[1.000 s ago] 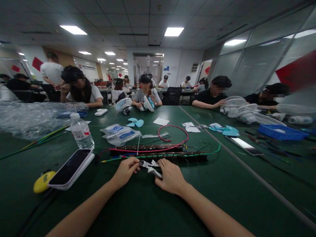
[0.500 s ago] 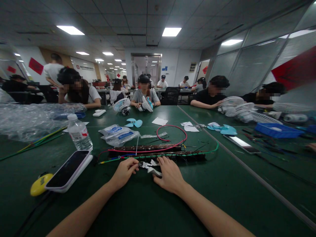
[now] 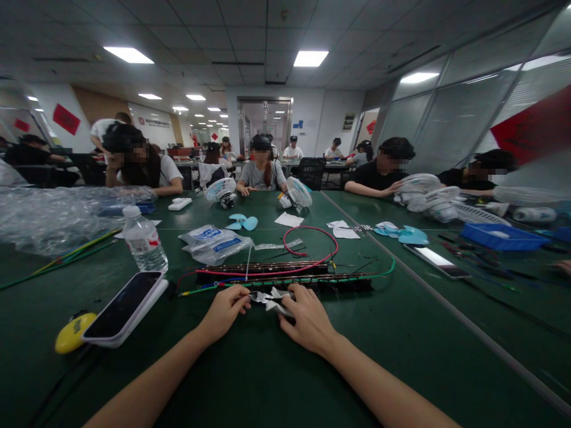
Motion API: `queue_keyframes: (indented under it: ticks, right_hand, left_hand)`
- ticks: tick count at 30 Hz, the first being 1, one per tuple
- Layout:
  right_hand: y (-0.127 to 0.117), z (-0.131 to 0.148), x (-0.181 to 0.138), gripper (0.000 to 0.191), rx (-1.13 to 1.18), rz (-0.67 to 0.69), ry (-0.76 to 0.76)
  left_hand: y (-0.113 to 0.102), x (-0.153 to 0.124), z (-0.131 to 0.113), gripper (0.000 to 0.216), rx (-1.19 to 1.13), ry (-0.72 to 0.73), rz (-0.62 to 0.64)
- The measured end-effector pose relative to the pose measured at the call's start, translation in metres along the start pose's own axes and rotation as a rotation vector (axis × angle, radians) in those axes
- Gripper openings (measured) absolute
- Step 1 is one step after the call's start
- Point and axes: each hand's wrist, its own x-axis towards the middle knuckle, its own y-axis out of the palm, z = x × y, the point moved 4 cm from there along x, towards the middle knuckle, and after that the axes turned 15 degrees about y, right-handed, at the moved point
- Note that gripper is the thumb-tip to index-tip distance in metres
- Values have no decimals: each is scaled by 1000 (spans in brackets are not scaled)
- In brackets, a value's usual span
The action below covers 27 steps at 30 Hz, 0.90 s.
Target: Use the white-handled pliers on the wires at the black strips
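Note:
My right hand (image 3: 307, 315) is wrapped round the pale handles of what look like pliers (image 3: 274, 302), their metal head pointing left. My left hand (image 3: 228, 312) is closed in a pinch at the head of the pliers; whatever is between its fingertips is too small to make out. Just beyond both hands lie two long dark strips (image 3: 332, 281) with coppery rods along them. A red cable (image 3: 263, 271) runs over the strips and loops at the back. A green cable (image 3: 384, 271) curves round their right end, and a white tie (image 3: 248, 264) stands up near the left.
To the left are a water bottle (image 3: 145, 244), a phone (image 3: 125, 306) on a white block and a yellow tape measure (image 3: 75, 333). Plastic bags (image 3: 216, 244) and a blue fan blade (image 3: 241, 222) lie behind the strips. At right are another phone (image 3: 435, 260) and a blue tray (image 3: 504, 236).
My right hand's fingers have shifted slightly on the pliers, while my left hand stays put. Across the table, a co-worker has moved a fan head to the right and set it down.

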Motion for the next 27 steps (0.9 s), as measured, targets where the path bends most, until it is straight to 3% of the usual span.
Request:
queue_keyframes:
  ticks: [13,27]
  right_hand:
    - [1,1,0,40,18,-2,-35]
    - [0,0,-1,39,34,-79,-20]
  left_hand:
    - [1,-1,6,18,-13,-20,0]
    - [3,-1,1,18,-22,-4,1]
